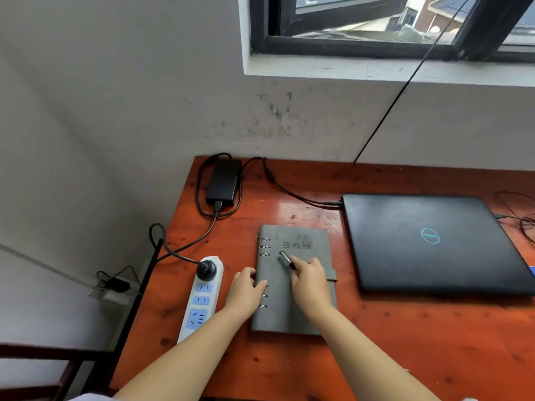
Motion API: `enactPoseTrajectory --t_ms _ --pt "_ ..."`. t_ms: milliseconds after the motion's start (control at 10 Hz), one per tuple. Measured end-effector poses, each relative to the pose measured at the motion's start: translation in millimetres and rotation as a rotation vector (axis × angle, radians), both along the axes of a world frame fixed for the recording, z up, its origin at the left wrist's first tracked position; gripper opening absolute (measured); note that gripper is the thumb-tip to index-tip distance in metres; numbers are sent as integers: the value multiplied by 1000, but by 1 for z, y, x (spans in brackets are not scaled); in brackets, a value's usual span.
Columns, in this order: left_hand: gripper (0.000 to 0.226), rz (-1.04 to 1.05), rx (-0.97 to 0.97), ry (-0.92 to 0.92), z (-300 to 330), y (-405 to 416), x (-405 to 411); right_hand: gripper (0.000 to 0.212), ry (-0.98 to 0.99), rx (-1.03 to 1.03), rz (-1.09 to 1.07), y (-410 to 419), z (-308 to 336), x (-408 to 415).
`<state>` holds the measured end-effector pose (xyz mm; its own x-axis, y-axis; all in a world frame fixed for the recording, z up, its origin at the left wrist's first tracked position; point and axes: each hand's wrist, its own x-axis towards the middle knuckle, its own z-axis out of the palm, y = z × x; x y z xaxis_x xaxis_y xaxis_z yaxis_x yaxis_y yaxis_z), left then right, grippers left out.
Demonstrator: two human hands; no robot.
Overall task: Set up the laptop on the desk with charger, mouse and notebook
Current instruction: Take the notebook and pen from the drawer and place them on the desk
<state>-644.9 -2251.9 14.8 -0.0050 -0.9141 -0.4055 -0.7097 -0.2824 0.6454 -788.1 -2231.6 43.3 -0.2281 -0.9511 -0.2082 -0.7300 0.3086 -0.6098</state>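
Notebook [295,279]: grey cover, closed, ring binding along its left edge, printed logo near the top, clasp tab on the right edge. Lies flat on the orange-red wooden worktop [405,342], near the left end.

Laptop [431,241]: dark, lid shut, round logo on the lid, just right of the notebook, not touching it. Charger brick [224,182], black, behind and left of the notebook near the wall; one cable runs from it to the laptop's rear left corner, another forward to a black plug seated in the top of a white power strip [201,296]. Strip lies just left of the notebook, blue sockets unoccupied below the plug. Thin cables at the far right, beyond the laptop; mouse cannot be made out.

Left hand [246,293]: palm down on the notebook's ring edge, fingers curled together over the binding, covering the middle rings. Right hand [309,282]: over the notebook's middle, thumb and forefinger pinching a dark pen [286,259], its tip pointing up-left just above or on the cover; contact cannot be told. Both forearms bare.
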Motion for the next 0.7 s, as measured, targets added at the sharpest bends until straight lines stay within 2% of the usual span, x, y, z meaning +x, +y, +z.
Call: enactPoseTrajectory --t_ms 400,600,700 --pt "44 17 -15 10 -6 5 0 31 33 -41 -48 7 -21 0" --pt "49 4 35 69 5 7 6 45 -81 -145 -171 7 15 -35" --pt "41 -55 53 132 20 34 23 46 -97 -243 -281 14 59 -79"
